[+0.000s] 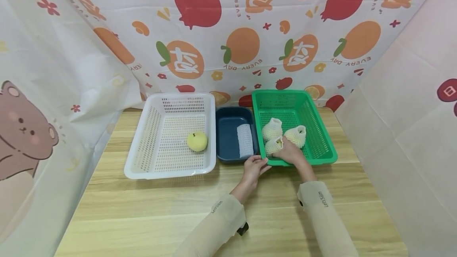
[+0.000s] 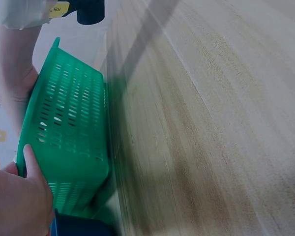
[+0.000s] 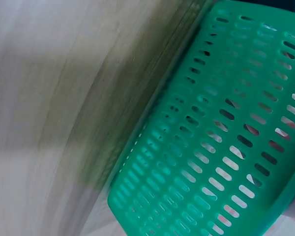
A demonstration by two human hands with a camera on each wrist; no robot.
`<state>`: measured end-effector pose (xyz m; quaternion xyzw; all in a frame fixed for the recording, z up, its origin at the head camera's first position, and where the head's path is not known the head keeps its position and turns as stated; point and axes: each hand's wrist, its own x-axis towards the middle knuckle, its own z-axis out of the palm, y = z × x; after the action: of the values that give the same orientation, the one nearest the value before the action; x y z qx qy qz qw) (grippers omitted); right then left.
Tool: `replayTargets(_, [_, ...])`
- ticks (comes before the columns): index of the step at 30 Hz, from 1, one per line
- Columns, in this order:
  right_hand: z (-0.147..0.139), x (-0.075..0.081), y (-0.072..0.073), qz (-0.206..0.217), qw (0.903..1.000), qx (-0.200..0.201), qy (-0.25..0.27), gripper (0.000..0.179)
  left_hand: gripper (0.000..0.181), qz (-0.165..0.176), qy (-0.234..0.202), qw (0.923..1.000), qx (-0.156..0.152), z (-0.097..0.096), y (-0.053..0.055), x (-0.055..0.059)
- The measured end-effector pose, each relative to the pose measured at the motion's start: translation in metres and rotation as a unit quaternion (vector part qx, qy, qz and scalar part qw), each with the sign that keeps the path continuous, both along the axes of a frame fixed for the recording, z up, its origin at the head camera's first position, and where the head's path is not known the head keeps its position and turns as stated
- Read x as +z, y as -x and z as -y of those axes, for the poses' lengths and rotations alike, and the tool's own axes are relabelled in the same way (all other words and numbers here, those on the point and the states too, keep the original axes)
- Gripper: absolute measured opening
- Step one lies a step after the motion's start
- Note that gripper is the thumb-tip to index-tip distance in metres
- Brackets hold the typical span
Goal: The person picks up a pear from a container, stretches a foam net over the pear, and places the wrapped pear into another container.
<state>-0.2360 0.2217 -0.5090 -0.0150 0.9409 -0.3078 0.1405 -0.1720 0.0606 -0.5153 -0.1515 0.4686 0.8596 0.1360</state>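
Note:
At the near left corner of the green basket (image 1: 323,140), my left hand (image 1: 252,170) pinches the rim, its thumb (image 2: 32,164) on the outer side. My right hand (image 1: 290,154) reaches over the near rim and holds a yellow pear (image 1: 274,146) wrapped in white foam netting; its fingertips are partly hidden. Two more netted pears (image 1: 272,129) (image 1: 297,135) lie just behind it in the same basket. From the right wrist, the slotted basket wall (image 3: 211,132) covers most of the hand and the fruit.
A dark blue tray (image 1: 228,116) holding an empty foam net sleeve (image 1: 245,141) stands left of the green basket. Further left is a white basket (image 1: 133,162) with one bare yellow pear (image 1: 197,141). A printed curtain (image 1: 228,11) hangs behind the wooden table (image 1: 150,213).

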Motion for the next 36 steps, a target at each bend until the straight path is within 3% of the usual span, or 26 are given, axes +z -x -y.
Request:
replayTargets(11, [-0.003,0.000,-0.002,-0.016,0.9965,0.037,0.073,0.088,0.029,-0.001,-0.002,1.0000,-0.003,0.000,0.000,-0.003])
replayTargets(18, [-0.003,-0.001,-0.003,-0.016,0.9989,-0.010,0.043,0.088,0.030,-0.004,-0.009,0.9998,-0.019,0.002,-0.001,-0.005])
replayTargets(25, [-0.002,-0.002,-0.007,-0.105,0.9889,-0.062,0.084,0.075,0.028,-0.046,0.044,0.9974,-0.035,0.017,-0.005,0.000])
replayTargets(27, [-0.002,-0.002,-0.009,-0.150,0.9793,-0.080,0.110,0.065,0.027,-0.068,0.073,0.9944,-0.037,0.027,-0.005,0.006])
replayTargets(30, [0.003,-0.001,-0.014,-0.237,0.9521,-0.107,0.161,0.045,0.025,-0.100,0.106,0.9890,-0.028,0.047,-0.003,0.019])
replayTargets(33, [0.014,0.001,-0.022,-0.337,0.9063,-0.126,0.221,0.023,0.023,-0.129,0.127,0.9836,-0.003,0.074,0.003,0.035])
replayTargets(36, [0.036,0.005,-0.035,-0.422,0.8580,-0.110,0.272,0.010,0.022,-0.136,0.138,0.9803,0.035,0.106,0.015,0.051])
